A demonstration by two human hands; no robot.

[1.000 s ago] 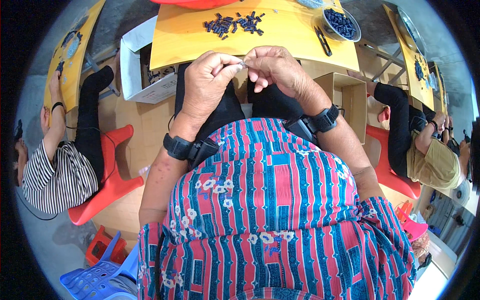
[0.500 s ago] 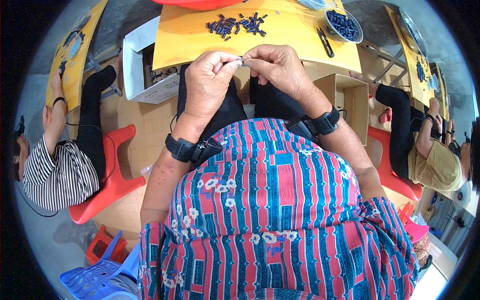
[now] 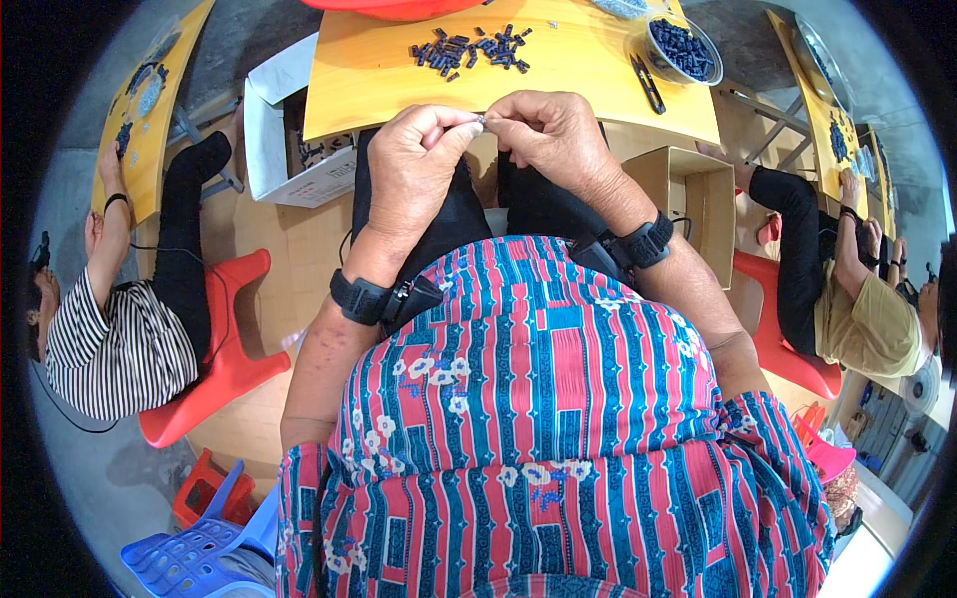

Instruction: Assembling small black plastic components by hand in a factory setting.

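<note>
My left hand and my right hand meet fingertip to fingertip just off the near edge of the yellow table. Both are closed in a pinch on one tiny piece, greyish where it shows; the fingers cover most of it, so its kind is unclear. Beyond them, a loose pile of small dark blue-black plastic parts lies on the tabletop. To its right rest black thread snips, next to a clear round tub filled with similar dark parts.
A white carton with dark parts inside stands left below the table, a brown box at right. Part of a red basin shows at the far edge. People sit at neighbouring tables on red chairs on both sides.
My hands stay almost in place, pinched together. On the right, a co-worker's arm has moved up toward their table.
</note>
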